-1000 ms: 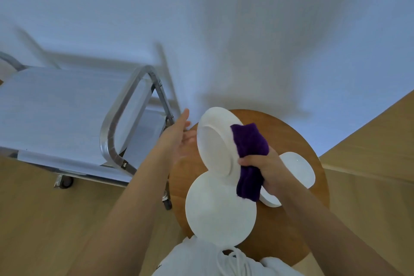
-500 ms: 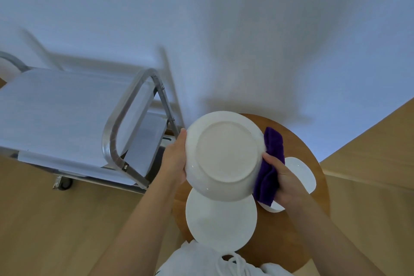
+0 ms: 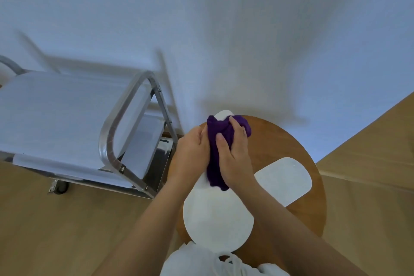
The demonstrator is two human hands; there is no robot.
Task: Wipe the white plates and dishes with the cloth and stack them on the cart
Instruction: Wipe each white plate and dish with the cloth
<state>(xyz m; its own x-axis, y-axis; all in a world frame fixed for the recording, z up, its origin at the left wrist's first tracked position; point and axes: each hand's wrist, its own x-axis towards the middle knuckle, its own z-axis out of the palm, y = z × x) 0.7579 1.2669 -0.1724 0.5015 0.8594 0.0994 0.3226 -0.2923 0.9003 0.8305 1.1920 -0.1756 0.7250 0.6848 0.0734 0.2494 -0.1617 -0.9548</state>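
Step in hand, as I judge: wiping dish (image 3: 221, 115) held edge-on above round worktop (image 3: 282, 141).

Your left hand (image 3: 190, 154) grips dish from left side, fingers curled round it. Your right hand (image 3: 233, 159) clutches purple cloth (image 3: 216, 141), pressing it against dish face.

Dish mostly hidden between both hands; only top rim and lower edge show.

Do it well: keep left grip firm, sweep cloth rim to centre, turn dish for back.

Flat plate (image 3: 215, 215) and oblong dish (image 3: 284, 180) wait on worktop. Cart (image 3: 125, 127) stands to left, nothing seen stacked on it.
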